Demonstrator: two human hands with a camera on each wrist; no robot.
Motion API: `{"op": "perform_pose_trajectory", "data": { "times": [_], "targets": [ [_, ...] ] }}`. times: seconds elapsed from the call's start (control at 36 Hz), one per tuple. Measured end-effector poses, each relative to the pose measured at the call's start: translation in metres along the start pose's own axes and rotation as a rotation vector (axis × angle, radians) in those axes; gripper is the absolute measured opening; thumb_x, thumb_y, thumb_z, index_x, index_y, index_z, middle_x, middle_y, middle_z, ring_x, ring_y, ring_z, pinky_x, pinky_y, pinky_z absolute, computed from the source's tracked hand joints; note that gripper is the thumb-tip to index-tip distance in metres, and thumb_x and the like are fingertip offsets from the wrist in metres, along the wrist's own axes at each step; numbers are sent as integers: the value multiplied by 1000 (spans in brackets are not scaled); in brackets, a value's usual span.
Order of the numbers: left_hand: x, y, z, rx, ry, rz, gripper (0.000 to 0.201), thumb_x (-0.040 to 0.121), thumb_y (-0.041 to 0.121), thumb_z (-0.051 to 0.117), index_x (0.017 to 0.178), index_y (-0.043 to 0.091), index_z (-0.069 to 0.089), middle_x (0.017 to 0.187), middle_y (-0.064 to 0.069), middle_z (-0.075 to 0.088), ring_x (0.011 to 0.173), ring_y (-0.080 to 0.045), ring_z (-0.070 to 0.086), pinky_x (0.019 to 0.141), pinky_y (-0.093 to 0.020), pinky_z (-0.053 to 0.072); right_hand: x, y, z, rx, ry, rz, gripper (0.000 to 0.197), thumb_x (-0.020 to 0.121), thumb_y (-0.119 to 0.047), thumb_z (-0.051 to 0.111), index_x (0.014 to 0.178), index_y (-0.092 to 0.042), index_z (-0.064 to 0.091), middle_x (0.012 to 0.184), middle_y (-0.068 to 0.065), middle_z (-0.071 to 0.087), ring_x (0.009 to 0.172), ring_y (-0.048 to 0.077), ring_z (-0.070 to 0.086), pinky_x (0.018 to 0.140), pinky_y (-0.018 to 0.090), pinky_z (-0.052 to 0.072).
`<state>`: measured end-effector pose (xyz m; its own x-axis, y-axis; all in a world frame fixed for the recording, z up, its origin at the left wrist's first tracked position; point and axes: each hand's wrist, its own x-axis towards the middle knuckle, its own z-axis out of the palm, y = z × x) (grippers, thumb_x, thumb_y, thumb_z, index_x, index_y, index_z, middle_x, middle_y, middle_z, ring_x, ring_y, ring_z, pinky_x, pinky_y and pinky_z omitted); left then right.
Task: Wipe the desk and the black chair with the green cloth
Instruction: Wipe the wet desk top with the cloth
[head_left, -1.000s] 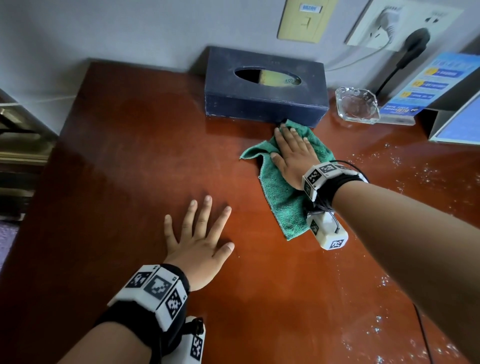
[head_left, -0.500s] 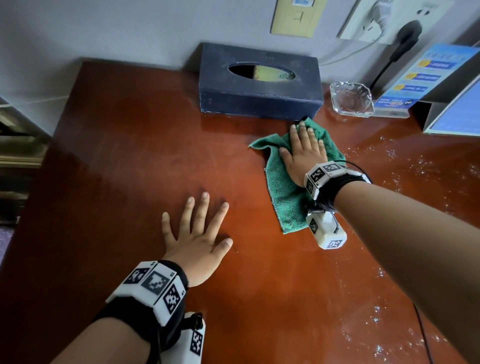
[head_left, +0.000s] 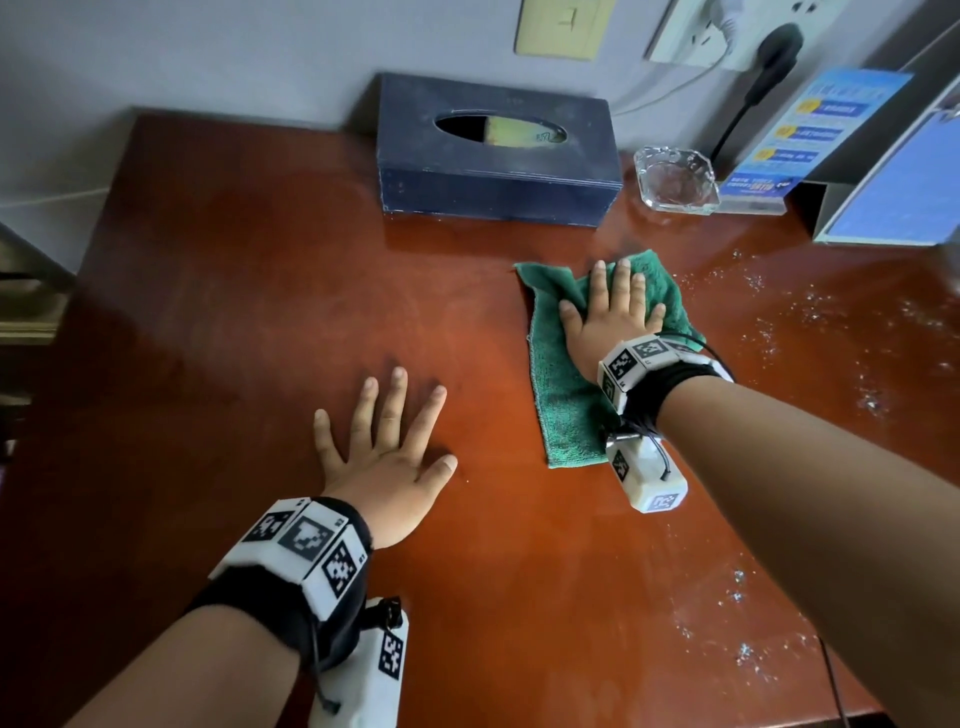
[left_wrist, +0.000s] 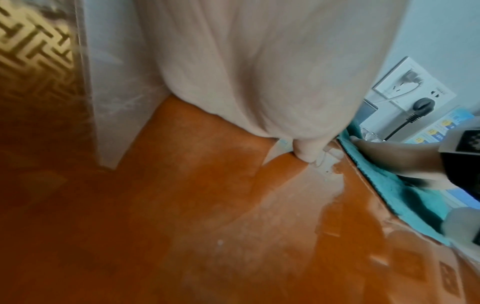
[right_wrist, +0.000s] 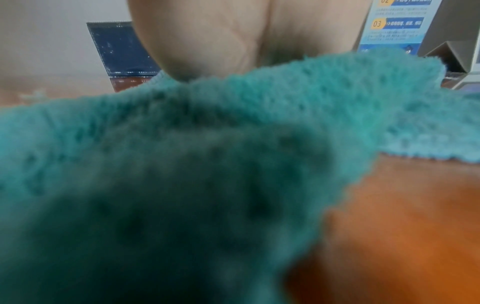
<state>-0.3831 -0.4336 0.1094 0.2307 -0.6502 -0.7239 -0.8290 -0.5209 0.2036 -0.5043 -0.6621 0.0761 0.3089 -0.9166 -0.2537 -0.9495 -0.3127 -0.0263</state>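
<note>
Reddish-brown wood fills the view: the desk (head_left: 234, 312) runs back to a grey wall. On it the right hand (head_left: 610, 322) lies flat on the cloth (head_left: 561, 410), fingers straight and close together, palm pressing down. No finger curls round the fabric. The green cloth sits under that palm, its far edge just past the fingertips and a long folded strip trailing back beneath the wrist.

Well left of the cloth, the left hand (head_left: 387, 457) rests palm down on bare wood, fingers spread, holding nothing.

Beyond the right fingertips, apart from the cloth, stands a dark blue tissue box (head_left: 498, 171) with an oval slot. Just right of the box sits a glass ashtray (head_left: 675, 179), then a blue card (head_left: 800, 135) in a clear stand — in the right wrist view a yellow tab (right_wrist: 377, 24) on it reads "03", while the finer print is too blurred to read.

White specks (head_left: 810, 312) dot the wood right of the right hand. On the wall above, a black plug (head_left: 776, 44) sits in a white socket (head_left: 691, 36) — a cream switch (head_left: 558, 26) is mounted left of it.
</note>
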Motion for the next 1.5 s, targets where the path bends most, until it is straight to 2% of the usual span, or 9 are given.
{"op": "perform_pose_trajectory", "data": {
  "times": [0.28,0.44,0.78,0.94,1.03,1.11,1.22,1.33,1.5],
  "targets": [
    [0,1,1,6,26,-4,62,96,58,10,136,45,-36,132,9,-56,131,-19,-45,104,-59,-22,-28,10,6,-20,0,60,70,98,-56,17,152,-19,-8,159,5,-13,147,24,-9,117,49,-2],
    [1,0,3,-1,47,-15,63,96,59,12,138,46,-32,140,8,-51,132,-18,-44,106,-59,-21,-37,14,9,-2,19,54,71,98,-56,19,152,-19,-7,160,6,-12,147,24,-8,117,49,-3],
    [-2,4,4,-8,101,-45,62,96,60,13,141,46,-28,144,8,-46,135,-18,-40,108,-58,-20,-65,33,15,-15,-4,32,70,98,-55,18,152,-19,-8,159,6,-14,147,24,-10,118,48,-3],
    [-9,14,4,151,181,-97,62,96,57,5,143,35,-29,151,-1,-36,141,-24,-28,111,-61,-10,-73,39,8,-1,-83,25,71,98,-56,19,151,-20,-11,159,4,-17,146,22,-13,118,46,-5],
    [-17,27,4,177,251,-61,62,97,55,6,144,31,-28,153,-4,-33,142,-25,-26,110,-61,-13,-71,44,-7,52,-181,2,70,98,-56,17,151,-20,-11,158,3,-19,146,21,-14,118,45,-7],
    [-20,44,8,150,278,9,62,98,52,8,145,30,-27,153,-2,-34,142,-24,-27,111,-59,-13,-78,54,-14,45,-166,-33,68,100,-53,16,151,-18,-12,158,2,-20,146,18,-14,118,44,-8],
    [-18,65,23,126,247,65,63,99,51,10,146,27,-26,153,-1,-33,142,-23,-26,112,-59,-11,-94,62,-5,17,-127,-97,67,100,-50,19,151,-19,-12,157,1,-21,145,18,-17,118,45,-9],
    [-12,74,36,117,202,32,65,99,52,11,145,26,-27,150,-3,-38,140,-24,-31,111,-60,-12,-92,54,-2,60,-133,-138,65,99,-51,21,150,-29,-13,157,0,-24,145,19,-19,117,49,-8],
    [-5,72,40,98,175,26,66,97,56,9,142,29,-31,145,0,-45,136,-23,-37,109,-59,-17,-89,46,4,16,-168,-114,63,99,-54,18,149,-34,-15,156,-1,-26,144,20,-21,116,52,-11]
  ]
}}
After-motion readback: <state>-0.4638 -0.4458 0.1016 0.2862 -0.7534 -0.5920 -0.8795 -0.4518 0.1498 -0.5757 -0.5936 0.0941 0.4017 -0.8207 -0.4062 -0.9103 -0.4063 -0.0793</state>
